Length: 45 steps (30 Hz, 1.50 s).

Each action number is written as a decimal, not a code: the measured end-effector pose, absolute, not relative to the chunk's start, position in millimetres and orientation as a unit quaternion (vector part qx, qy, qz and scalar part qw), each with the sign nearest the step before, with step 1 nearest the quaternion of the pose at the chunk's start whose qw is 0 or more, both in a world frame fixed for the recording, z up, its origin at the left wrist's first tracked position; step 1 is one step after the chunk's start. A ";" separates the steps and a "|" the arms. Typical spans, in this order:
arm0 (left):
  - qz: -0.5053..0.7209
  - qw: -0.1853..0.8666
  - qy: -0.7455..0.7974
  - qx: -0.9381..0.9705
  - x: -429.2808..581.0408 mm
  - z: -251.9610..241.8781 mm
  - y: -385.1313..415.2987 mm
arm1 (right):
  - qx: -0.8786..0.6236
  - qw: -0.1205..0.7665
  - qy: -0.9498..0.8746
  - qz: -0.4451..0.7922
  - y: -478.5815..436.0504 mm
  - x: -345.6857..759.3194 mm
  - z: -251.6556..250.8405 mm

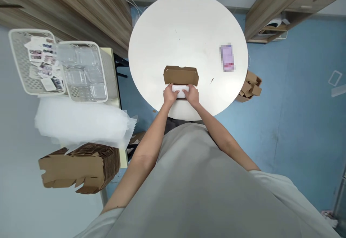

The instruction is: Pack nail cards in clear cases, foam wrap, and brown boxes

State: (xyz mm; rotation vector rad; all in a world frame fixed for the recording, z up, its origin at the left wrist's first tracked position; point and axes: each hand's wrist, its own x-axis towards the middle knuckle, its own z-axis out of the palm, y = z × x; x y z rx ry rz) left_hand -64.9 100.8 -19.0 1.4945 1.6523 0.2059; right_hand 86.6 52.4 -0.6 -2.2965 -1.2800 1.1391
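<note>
On the near side of the round white table, a brown cardboard box (181, 75) stands with its lid raised at the far side. A small white wrapped bundle (180, 91) lies at the box's lower part, between my hands. My left hand (170, 94) grips the bundle's left end, thumb on top. At the right end, my right hand (192, 95) does the same, its thumb pressing from above. Both hands cover the box's sides, so whether the bundle sits fully inside is hidden.
The white table (186, 25) carries a blurred pink-purple item (227, 57) at right. To the left are a basket of cards (16, 61), a basket of clear plastic boxes (104, 75), white foam sheets (81, 120) and stacked flat cardboard (75, 167). Folded boxes (250, 86) lie right of the table.
</note>
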 end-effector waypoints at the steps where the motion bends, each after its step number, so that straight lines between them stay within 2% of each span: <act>1: 0.062 0.432 0.669 0.602 -63.2 -18.0 101.2 | -0.795 0.125 -0.445 0.392 53.5 85.7 -0.8; 5: -0.005 0.405 0.680 0.611 -54.3 -10.4 97.7 | -0.799 0.063 -0.454 0.389 58.0 82.1 2.0; 12: -0.041 0.381 0.681 0.624 -47.6 -5.3 94.5 | -0.792 -0.048 -0.476 0.380 66.9 75.1 11.9; 19: 0.060 0.405 0.668 0.622 -51.6 -22.4 94.6 | -0.796 -0.048 -0.468 0.381 76.0 72.2 6.0; 23: 0.039 0.391 0.664 0.636 -61.1 -17.6 92.7 | -0.783 -0.052 -0.498 0.369 72.3 74.6 10.8; 26: 0.032 0.373 0.667 0.644 -83.2 -1.8 92.8 | -0.780 -0.036 -0.519 0.347 53.9 88.5 23.5; 30: 0.097 0.366 0.679 0.629 -114.1 19.9 108.1 | -0.812 -0.011 -0.481 0.330 27.1 129.2 39.1; 33: 0.135 0.375 0.673 0.623 -118.1 25.2 133.3 | -0.822 0.069 -0.466 0.319 28.2 158.4 39.8; 36: 0.138 0.408 0.657 0.619 -108.6 24.5 155.5 | -0.794 0.157 -0.474 0.346 45.9 169.2 35.1; 39: 0.124 0.430 0.639 0.626 -100.9 25.0 159.5 | -0.760 0.210 -0.472 0.394 61.4 164.1 33.0; 45: 0.139 0.447 0.633 0.616 -107.6 21.4 118.7 | -0.730 0.228 -0.463 0.448 49.8 149.8 33.1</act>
